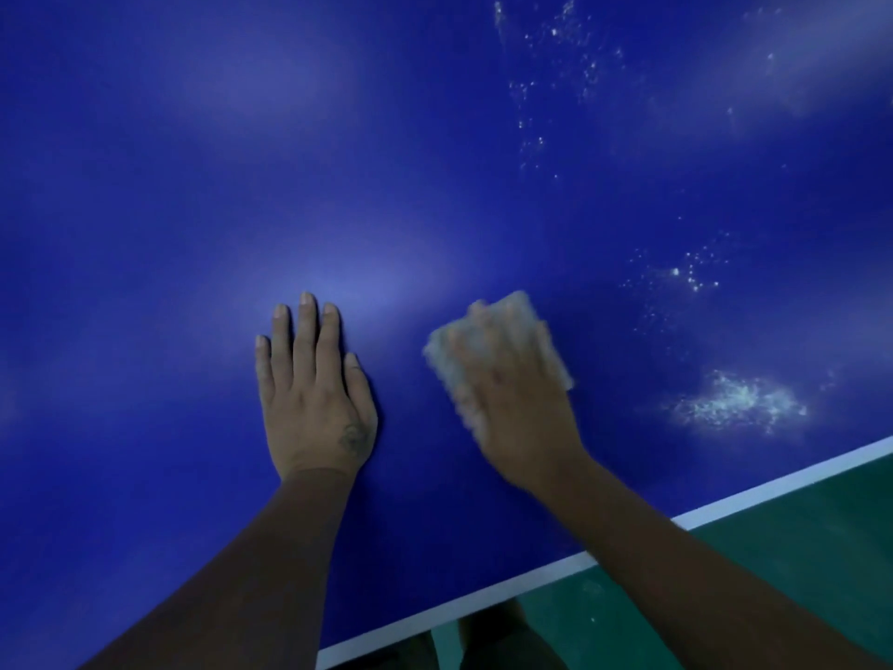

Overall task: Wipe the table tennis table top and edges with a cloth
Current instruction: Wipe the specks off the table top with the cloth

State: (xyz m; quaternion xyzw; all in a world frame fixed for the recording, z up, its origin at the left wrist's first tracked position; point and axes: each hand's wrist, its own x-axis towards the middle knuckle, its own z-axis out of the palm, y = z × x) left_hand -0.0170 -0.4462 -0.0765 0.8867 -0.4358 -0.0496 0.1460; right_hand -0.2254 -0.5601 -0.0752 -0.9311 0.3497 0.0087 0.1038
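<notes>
The blue table tennis table top (pixel 435 162) fills most of the view. Its white edge line (pixel 531 580) runs diagonally across the lower right. My left hand (pixel 314 394) lies flat on the top with straight fingers. To its right, my right hand (pixel 512 394) presses a pale cloth (pixel 541 326) onto the surface; both are blurred, and the fingers lie spread over the cloth. White dusty specks (pixel 739 403) mark the table to the right of the cloth, with more specks (pixel 555 65) farther away at the upper right.
Beyond the white edge, a green floor (pixel 773 548) shows at the lower right. My legs (pixel 507 640) are partly visible below the table edge at the bottom.
</notes>
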